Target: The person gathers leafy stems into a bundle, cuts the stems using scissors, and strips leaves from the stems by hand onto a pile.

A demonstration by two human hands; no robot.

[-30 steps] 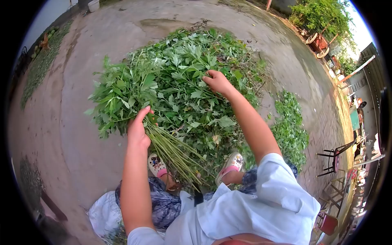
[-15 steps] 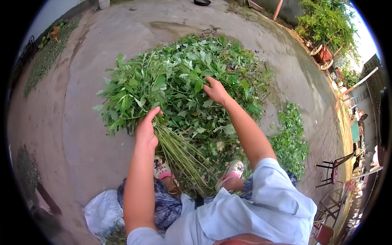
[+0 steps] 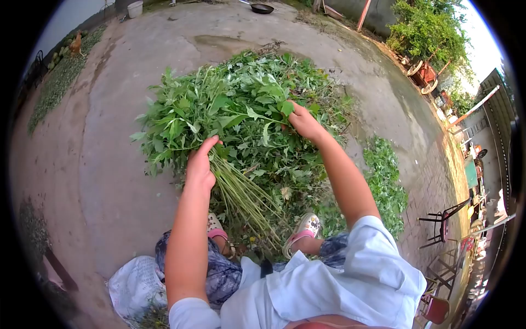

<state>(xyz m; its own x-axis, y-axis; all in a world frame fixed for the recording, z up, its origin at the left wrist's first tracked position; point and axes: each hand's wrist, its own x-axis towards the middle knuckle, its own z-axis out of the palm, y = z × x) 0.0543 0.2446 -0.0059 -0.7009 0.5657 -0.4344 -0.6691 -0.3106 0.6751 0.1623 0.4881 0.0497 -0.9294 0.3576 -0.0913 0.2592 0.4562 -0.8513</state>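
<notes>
In the head view, my left hand [image 3: 200,167] is wrapped round a thick bundle of leafy green stems [image 3: 241,189]. Its leafy tops fan out to the upper left, while the bare pale stalks slant down between my feet. My right hand [image 3: 304,125] is closed on a leafy stem [image 3: 257,115], whose leaves stretch left towards the bundle. The right fingertips are partly hidden by leaves. Under and beyond both hands spreads a large heap of cut leafy plants [image 3: 298,159] on the concrete ground.
A smaller strip of cut greens [image 3: 383,181] lies to the right. By my left leg rests a white sack [image 3: 137,286]. Chairs [image 3: 442,222] stand at the right. Farther off are a black pan [image 3: 262,9], a white bucket [image 3: 135,9] and a chicken [image 3: 76,44].
My right hand has shifted slightly right and down, with a leafy stem now stretched out from it towards the bundle. My left hand keeps its hold on the bundle. The view has tilted slightly.
</notes>
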